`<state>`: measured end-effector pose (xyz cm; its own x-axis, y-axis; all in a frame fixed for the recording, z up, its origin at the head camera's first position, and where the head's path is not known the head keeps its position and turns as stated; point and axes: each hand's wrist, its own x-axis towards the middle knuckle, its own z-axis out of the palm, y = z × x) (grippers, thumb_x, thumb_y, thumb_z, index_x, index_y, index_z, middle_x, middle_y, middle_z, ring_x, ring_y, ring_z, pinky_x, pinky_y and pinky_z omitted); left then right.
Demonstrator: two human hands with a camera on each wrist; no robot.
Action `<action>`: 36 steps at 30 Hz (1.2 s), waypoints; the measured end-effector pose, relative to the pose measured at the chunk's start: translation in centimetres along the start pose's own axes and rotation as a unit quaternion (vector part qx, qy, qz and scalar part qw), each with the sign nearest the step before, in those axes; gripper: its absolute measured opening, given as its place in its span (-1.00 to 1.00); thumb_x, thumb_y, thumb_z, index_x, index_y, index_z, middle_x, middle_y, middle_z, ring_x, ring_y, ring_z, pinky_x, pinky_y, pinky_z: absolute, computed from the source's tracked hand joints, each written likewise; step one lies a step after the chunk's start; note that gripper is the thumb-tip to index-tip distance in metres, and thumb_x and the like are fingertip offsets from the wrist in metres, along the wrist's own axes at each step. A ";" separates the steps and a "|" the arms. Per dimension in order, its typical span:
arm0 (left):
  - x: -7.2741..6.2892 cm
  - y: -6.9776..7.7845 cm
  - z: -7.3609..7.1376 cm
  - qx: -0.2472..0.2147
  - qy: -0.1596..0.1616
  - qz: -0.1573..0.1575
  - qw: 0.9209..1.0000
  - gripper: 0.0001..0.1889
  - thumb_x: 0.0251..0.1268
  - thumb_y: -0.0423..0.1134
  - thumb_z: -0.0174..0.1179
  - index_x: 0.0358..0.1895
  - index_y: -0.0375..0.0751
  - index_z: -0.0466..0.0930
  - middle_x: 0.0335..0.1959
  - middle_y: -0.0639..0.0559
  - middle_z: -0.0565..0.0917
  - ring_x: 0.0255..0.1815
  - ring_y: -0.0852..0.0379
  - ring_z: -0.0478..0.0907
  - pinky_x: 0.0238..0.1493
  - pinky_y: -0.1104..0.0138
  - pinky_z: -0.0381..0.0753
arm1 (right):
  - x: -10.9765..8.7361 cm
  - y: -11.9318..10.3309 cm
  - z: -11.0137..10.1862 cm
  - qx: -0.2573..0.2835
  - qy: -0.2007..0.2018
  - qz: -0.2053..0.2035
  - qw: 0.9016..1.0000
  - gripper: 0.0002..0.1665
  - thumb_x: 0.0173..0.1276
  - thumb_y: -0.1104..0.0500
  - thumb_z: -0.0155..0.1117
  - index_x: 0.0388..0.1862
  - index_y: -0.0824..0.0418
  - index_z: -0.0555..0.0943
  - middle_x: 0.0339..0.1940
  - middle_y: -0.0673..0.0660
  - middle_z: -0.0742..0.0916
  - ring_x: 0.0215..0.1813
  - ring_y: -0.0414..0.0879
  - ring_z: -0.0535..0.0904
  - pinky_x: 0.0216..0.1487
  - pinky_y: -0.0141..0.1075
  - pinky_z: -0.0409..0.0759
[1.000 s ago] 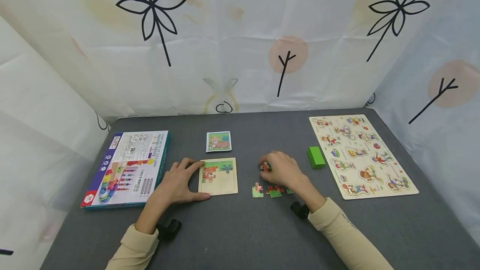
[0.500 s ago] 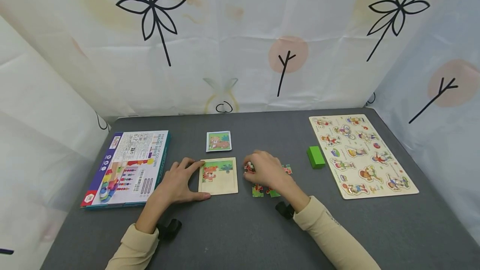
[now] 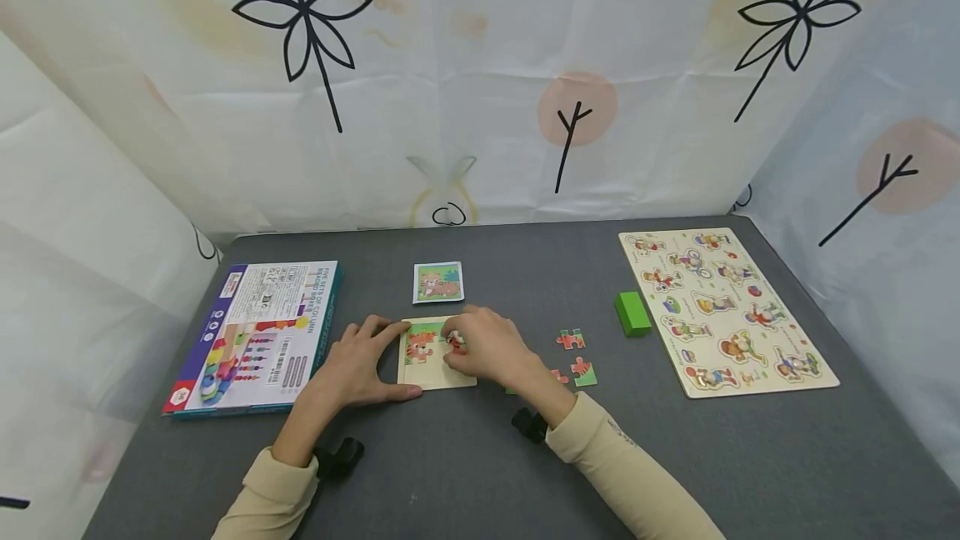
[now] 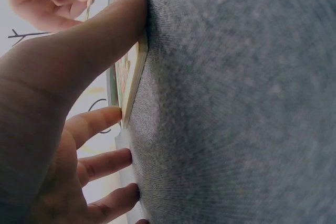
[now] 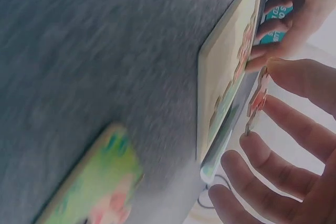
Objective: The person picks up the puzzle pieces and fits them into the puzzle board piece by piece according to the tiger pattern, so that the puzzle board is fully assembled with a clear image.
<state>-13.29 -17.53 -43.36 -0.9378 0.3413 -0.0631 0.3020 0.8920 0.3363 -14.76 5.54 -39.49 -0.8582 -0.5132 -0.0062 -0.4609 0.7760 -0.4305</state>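
A square wooden puzzle board (image 3: 431,377) lies on the grey table, with joined pieces showing an animal and greenery along its top. Along the board's left side, my left hand (image 3: 363,365) spreads its straight fingers; its thumb and index finger touch the edge near the corners, as the left wrist view shows with the board's rim (image 4: 135,72). Over the right part of the board, my right hand (image 3: 491,348) pinches a small puzzle piece (image 5: 257,100) between thumb and fingers, tilted and clear of the board. The right hand hides part of the board.
Loose puzzle pieces (image 3: 570,339) lie right of the board, some partly behind the right wrist. A picture card (image 3: 438,282) sits beyond the board. On the left is a printed box (image 3: 262,332); on the right are a green block (image 3: 632,314) and a large figure board (image 3: 723,311).
My right hand has carried the pinched puzzle piece leftward from the loose pieces to over the board, uncovering some of them. My left hand has stayed in place.
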 end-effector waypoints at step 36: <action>0.1 -0.1 0.1 0.006 0.000 0.006 1.000 0.07 -0.14 0.39 0.51 0.48 -0.08 0.41 0.31 -0.25 0.48 0.14 -0.30 0.47 0.02 -0.24 0.56 | 1.4 -0.8 1.8 -0.061 -0.014 0.046 0.997 -0.71 0.31 0.06 0.47 0.01 0.01 0.79 -0.09 0.07 0.73 -0.12 0.00 0.64 -0.33 -0.11 0.63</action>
<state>-13.45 -17.56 -43.53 -0.9342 0.3517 -0.0597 0.3147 0.8913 0.3265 -15.23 3.56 -40.75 -0.8918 -0.4474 -0.0668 -0.4067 0.8577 -0.3146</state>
